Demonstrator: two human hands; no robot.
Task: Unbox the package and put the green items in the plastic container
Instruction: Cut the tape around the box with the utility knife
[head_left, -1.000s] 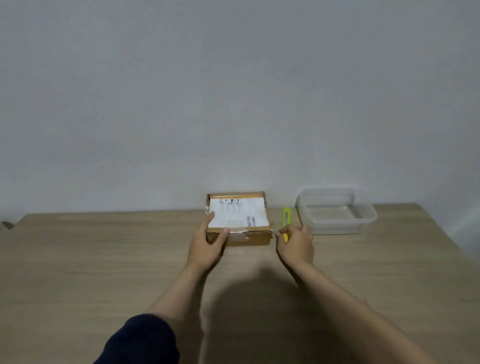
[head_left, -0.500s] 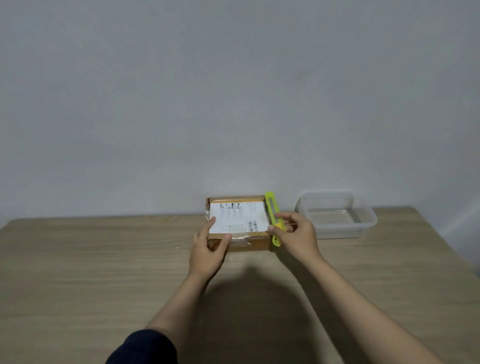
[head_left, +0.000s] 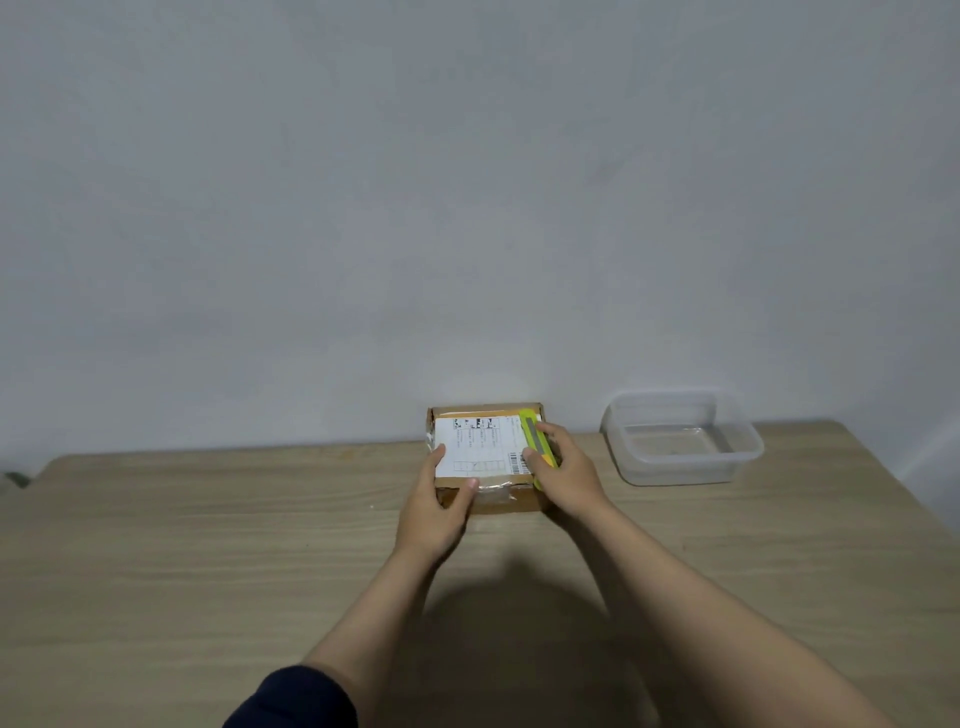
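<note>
package (head_left: 485, 457): flat at table (head_left: 208, 545) far edge, label up | yellow-green cutter (head_left: 535, 441): long axis near-to-far over package's right edge, blade apparently unresolved | right hand (head_left: 569, 475) fingers curled gripping cutter | left hand (head_left: 434, 512) clasps package's near-left corner | plastic container (head_left: 680, 439) well right.

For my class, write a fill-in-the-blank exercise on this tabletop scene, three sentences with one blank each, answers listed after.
1. The right hand holds a yellow-green ____ over the cardboard box.
2. The left hand steadies the box at its near ____ corner.
3. The clear plastic container on the wooden table stands to the ____ of the box.

Missing words: utility knife; left; right
</note>
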